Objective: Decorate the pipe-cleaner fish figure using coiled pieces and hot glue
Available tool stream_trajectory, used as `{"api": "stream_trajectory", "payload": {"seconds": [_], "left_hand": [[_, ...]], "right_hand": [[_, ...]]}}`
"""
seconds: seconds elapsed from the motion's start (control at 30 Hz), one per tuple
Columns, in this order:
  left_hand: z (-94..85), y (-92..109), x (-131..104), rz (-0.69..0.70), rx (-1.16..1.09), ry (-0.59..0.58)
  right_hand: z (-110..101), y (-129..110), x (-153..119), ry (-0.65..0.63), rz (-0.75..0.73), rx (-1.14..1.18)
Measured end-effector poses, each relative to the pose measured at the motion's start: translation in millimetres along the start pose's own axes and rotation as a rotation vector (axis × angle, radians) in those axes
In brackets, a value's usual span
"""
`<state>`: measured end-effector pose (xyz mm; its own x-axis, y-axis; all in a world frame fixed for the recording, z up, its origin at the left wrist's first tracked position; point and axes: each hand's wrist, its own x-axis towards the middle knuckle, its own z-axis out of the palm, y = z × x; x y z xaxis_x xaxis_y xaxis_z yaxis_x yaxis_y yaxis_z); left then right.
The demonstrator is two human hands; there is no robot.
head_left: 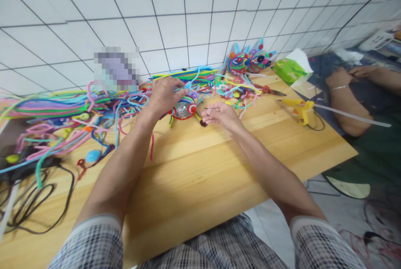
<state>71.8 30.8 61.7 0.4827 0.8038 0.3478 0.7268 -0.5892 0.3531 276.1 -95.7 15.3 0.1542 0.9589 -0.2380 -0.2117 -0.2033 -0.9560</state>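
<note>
Our left hand (166,95) curls over the round ornament (183,109) mid-table, its grip unclear, fuzzy stems (184,74) crowding behind; our right hand (221,115), half-closed, hovers beside, hold unclear.

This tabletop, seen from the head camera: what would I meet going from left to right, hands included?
Looped black cable, light-blue disc, left hand, right hand, the right one of two colorful decorated pieces by the wall, yellow glue gun.
</note>
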Motion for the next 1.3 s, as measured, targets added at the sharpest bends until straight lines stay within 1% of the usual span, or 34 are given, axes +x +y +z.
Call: {"api": "stream_trajectory", "payload": {"seconds": [0.17,0.33,0.43,0.63,0.8,0.97,1.1,1.3], "left_hand": [[-0.2,-0.4,-1.7,-0.004,0.025,0.000],[-1.8,-2.3,-1.7,0.012,0.019,-0.026],[-7.3,-3.0,-1.9,0.028,-0.011,-0.059],[-22.2,-6.6,-5.1,0.009,-0.091,-0.159],[-32.1,-14.8,-6.4,0.033,-0.107,-0.233],[-48.0,-21.3,-8.4,0.034,-0.100,-0.285],[-59.3,-23.8,-10.2,0.032,-0.126,-0.323],[-64.8,-28.2,-10.3,0.045,-0.141,-0.387]], "right_hand": [[-2.4,3.7,0.3,0.008,-0.029,-0.032],[-5.0,9.8,6.6,0.085,-0.171,-0.135],[-4.8,12.1,9.6,0.101,-0.246,-0.141],[-1.0,13.5,11.0,0.147,-0.287,-0.124],[3.4,8.1,15.0,0.103,-0.319,-0.051],[10.5,-1.6,27.6,0.082,-0.363,-0.085],[22.8,-7.6,36.5,0.040,-0.422,-0.089],[41.3,-7.5,45.4,0.017,-0.492,-0.167]]}}
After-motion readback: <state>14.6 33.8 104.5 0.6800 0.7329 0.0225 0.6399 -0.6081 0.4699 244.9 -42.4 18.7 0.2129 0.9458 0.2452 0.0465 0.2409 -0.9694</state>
